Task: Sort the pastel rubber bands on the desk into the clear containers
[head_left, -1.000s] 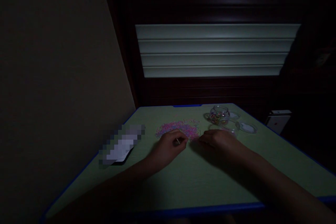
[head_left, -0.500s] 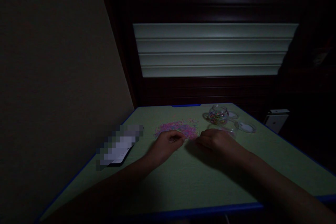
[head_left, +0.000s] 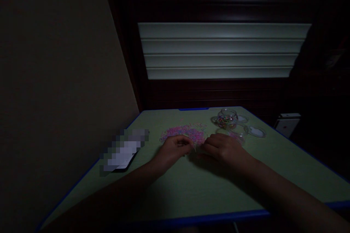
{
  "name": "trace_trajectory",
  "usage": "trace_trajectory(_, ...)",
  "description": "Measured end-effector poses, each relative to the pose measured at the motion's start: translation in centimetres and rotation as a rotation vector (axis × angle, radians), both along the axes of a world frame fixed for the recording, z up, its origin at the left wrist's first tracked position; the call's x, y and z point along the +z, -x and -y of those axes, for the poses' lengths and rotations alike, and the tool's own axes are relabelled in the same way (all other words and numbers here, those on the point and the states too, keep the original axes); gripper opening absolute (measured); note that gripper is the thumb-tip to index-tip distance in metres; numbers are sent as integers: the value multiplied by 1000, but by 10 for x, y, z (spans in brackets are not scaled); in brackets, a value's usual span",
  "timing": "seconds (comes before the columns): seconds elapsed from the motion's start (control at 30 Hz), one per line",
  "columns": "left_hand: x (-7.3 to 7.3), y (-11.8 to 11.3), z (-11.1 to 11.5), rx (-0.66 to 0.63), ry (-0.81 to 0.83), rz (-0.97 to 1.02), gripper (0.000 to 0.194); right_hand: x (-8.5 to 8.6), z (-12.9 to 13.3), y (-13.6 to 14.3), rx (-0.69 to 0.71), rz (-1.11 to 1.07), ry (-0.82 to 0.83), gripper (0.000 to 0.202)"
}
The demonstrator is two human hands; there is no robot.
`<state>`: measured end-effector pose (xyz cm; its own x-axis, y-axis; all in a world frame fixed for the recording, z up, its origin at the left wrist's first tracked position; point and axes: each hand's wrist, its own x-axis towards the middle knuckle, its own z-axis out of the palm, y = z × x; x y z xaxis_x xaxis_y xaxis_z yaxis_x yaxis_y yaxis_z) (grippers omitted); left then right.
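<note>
A pale band [head_left: 195, 148] now shows more clearly at the left hand's [head_left: 175, 151] fingertips than half a second ago; thumb and finger appear pinched on it. The right hand [head_left: 225, 149] curls nearby at three o'clock; whether it grips anything I cannot tell. The pile of bands [head_left: 183, 131] lies beyond, toward twelve o'clock. Handling seems to centre on a single band.

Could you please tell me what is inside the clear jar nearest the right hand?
Pink pieces show inside the jar; the right hand hides part of its lower side, so anything there cannot be seen.
</note>
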<state>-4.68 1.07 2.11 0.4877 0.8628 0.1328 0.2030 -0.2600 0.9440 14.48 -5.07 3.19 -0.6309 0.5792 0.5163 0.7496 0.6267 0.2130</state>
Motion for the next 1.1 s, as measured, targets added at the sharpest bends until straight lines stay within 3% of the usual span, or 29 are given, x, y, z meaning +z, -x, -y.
trace_trajectory(0.2, 0, -1, 2, -9, 38, 5, 18, 0, 1, 2, 38, 31, -50, 17)
trace_trajectory(0.57, -1, -2, 1, -33, 66, 9, 16, 3, 3, 0, 56, 11, 4, 12)
trace_trajectory(0.77, -1, -2, 1, -53, 56, 24, 17, 6, 2, -5, 0, -8, 11, 13)
trace_trajectory(0.9, -7, -1, -3, -81, -12, -15, 15, 6, 2, -7, -21, -10, 19, 13)
trace_trajectory(1.1, -14, 1, -5, -160, -259, -102, 12, 6, 2, -8, -35, -30, 55, 15)
